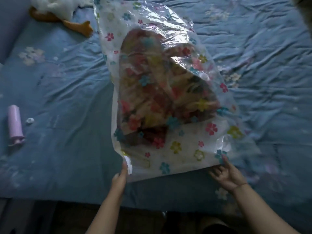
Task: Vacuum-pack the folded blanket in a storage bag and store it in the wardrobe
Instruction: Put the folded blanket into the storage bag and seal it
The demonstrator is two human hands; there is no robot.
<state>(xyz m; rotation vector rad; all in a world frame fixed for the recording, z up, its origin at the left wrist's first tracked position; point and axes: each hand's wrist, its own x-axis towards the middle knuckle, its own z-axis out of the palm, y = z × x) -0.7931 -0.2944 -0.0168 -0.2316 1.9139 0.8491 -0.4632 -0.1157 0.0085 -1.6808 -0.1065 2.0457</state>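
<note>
Two bare forearms reach forward from the bottom of the view over the near edge of a bed. The left hand (120, 176) pinches the near left corner of a storage bag (182, 149), thumb on top and fingers tucked under the plastic. The right hand (227, 174) is at the near right corner, palm turned up and fingers loosely curled; one fingertip touches the bag's edge, but whether it truly grips the plastic cannot be told. A thin band circles the right wrist. The storage bag is clear plastic printed with small pink, blue, yellow and green flowers, and it stretches away from the hands toward the head of the bed, its near end lifted a little off the cover. Inside it, filling the middle, sits the blanket (162, 92), a bunched mass of brown, red and cream patterned fabric. A round white valve (204, 76) shows on the bag's upper face, toward its right side. The bag lies on a wrinkled blue bedcover (270, 48) with pale flower prints. On the cover well to the left lies a lilac hand pump (15, 124), with a small white cap (30, 120) just beside it. At the far left corner rests a white plush toy (55, 9) with orange legs.
</note>
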